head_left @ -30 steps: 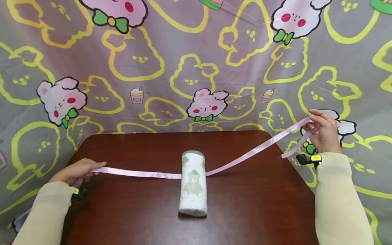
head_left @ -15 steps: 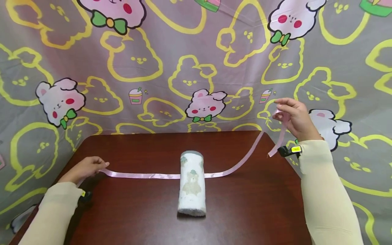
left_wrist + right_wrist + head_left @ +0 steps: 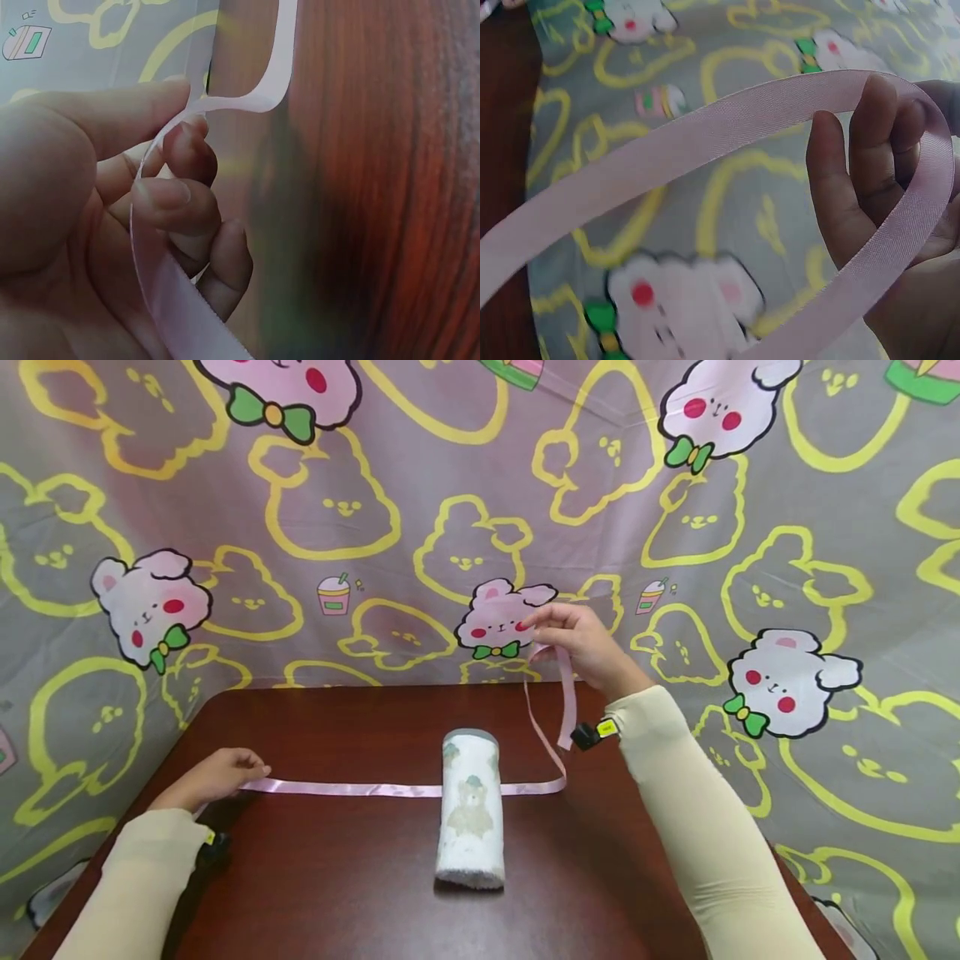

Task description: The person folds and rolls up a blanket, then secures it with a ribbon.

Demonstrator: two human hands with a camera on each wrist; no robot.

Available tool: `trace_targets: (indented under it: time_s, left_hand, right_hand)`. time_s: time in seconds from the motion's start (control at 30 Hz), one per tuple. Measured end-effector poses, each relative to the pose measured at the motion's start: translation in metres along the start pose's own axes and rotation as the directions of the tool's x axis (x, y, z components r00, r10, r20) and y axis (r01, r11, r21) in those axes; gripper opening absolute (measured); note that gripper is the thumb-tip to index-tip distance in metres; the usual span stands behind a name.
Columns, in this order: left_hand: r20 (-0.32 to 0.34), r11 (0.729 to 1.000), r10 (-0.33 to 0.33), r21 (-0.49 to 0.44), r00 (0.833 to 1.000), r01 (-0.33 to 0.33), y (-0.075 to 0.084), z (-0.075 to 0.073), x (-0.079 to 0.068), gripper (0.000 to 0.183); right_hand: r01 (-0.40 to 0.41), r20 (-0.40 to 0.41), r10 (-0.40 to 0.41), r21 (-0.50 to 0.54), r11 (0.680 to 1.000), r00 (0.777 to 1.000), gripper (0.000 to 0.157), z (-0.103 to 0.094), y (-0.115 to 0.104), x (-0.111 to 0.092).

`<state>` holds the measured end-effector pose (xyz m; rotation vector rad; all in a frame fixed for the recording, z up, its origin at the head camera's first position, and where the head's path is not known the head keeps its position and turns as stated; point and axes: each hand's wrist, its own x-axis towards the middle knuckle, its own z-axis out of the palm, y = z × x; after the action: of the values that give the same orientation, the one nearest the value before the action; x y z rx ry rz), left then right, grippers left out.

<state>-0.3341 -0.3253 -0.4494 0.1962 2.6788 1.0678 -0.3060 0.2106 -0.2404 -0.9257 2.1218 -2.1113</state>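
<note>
A pale pink satin ribbon (image 3: 337, 789) runs across the table and passes under a rolled white towel (image 3: 471, 827) with a printed bear. At the left, my left hand (image 3: 213, 777) pinches one part of the ribbon between thumb and index finger; the left wrist view shows its tail (image 3: 187, 315) hanging past the palm. My right hand (image 3: 581, 643) holds the other part in the air, behind and to the right of the towel. From it a short tail hangs down, while the rest drops to the table and bends toward the towel.
Dark brown wooden table (image 3: 337, 877) lies beneath, with rounded back corners. A grey cloth (image 3: 405, 568) printed with cartoon rabbits and yellow outlines hangs behind and around it. A small black camera (image 3: 587, 735) sits on the right wrist.
My right hand has swept left and inward with the ribbon, from beyond the table's right edge to behind the towel. The ribbon's right part has gone slack and bent. The left hand shifts slightly right.
</note>
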Motion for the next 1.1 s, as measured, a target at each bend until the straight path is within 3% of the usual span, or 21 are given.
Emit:
trace_targets:
  time_s: [0.17,0.37,0.53,0.9,1.1]
  left_hand:
    - [0.01,1.0,0.016,-0.02,1.0,-0.016,-0.001,0.001,0.001,0.026]
    - [0.022,1.0,0.001,-0.014,1.0,-0.001,-0.003,0.003,0.001,0.027]
    - [0.033,0.999,-0.007,-0.036,0.999,0.008,0.001,0.001,-0.001,0.029]
    - [0.033,1.0,-0.01,-0.019,0.999,0.011,0.0,0.0,-0.002,0.028]
    - [0.033,1.0,0.011,-0.004,0.999,-0.011,-0.001,-0.004,-0.001,0.027]
  right_hand:
    - [-0.022,0.099,0.022,0.001,1.0,0.995,0.013,0.039,0.007,0.015]
    - [-0.044,0.182,0.041,0.012,0.999,0.983,0.023,0.076,0.011,0.026]
    - [-0.052,0.255,0.041,0.036,0.998,0.966,0.018,0.105,0.015,0.035]
    - [-0.149,0.384,0.132,0.016,0.989,0.914,0.014,0.173,0.033,0.043]
    - [-0.227,0.448,0.241,-0.085,0.97,0.861,0.013,0.209,0.057,0.031]
